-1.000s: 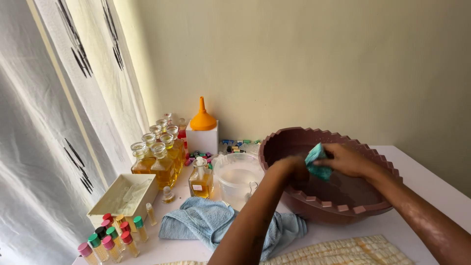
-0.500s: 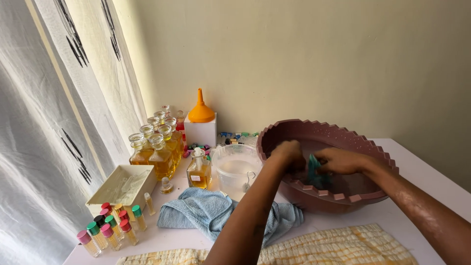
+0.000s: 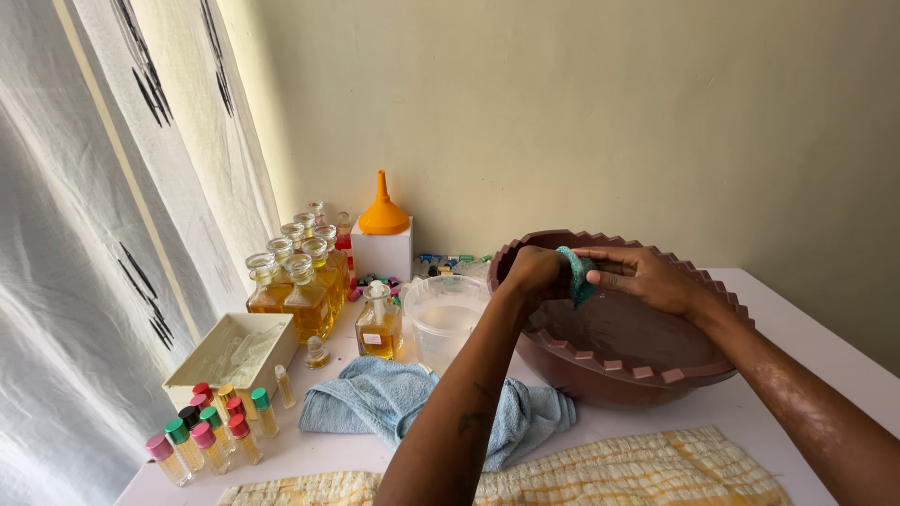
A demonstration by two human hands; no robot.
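Both hands meet over the far rim of a brown scalloped plastic basin point(image 3: 647, 375). The left hand point(image 3: 536, 272) is fisted around a teal scrubbing sponge point(image 3: 574, 274), while the right hand point(image 3: 647, 277) presses flat fingers against it, squeezing above the basin.

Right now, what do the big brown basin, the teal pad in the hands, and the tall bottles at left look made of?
Brown scallop-rimmed basin: likely moulded plastic, uniform colour with a dull sheen. Teal scrubbing pad: looks like coarse mesh or sponge, bent between both hands. Clear stoppered bottles of amber liquid: probably glass, transparent with bright glints.
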